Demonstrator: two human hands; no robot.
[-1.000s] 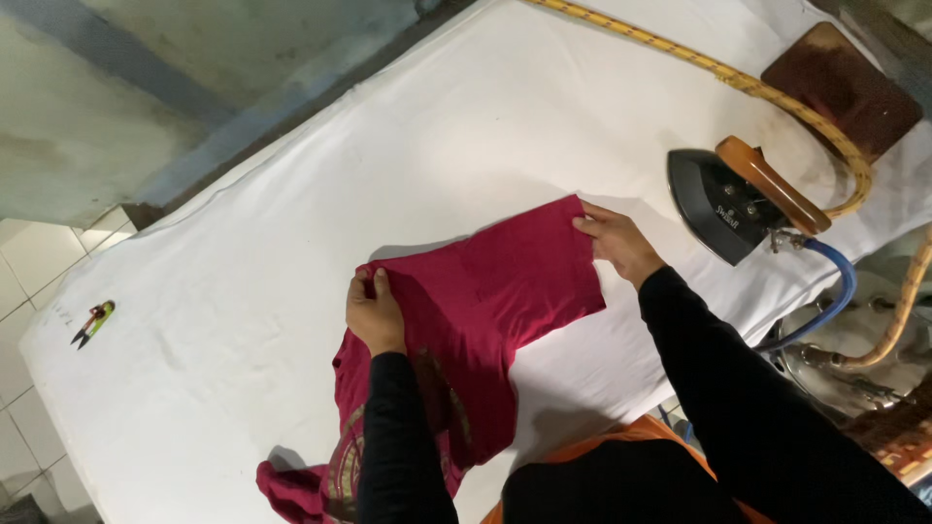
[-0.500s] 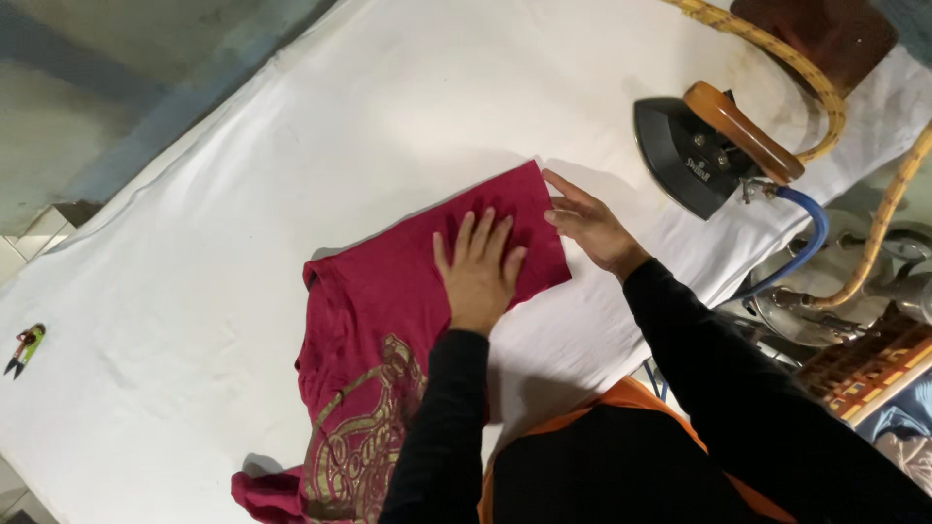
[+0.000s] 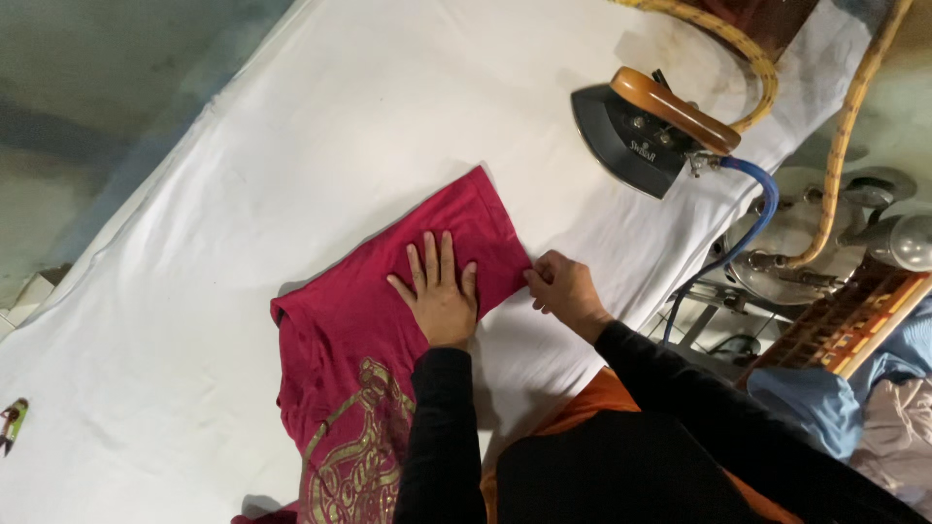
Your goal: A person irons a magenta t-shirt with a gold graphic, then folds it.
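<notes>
While the folded magenta cotton shirt lies on the white padded surface, it is pinned by the flat, open left hand; its corner is pinched by the right hand (fold kept taut).

Left hand flat on red shirt, iron nearby

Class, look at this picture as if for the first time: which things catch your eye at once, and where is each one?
A red shirt with a gold print lies folded on the white table, mid-frame. The left hand presses flat on it, while the right hand grips its near corner. A dark iron with a wooden handle rests at the upper right, hoses trailing off the table edge.
</notes>
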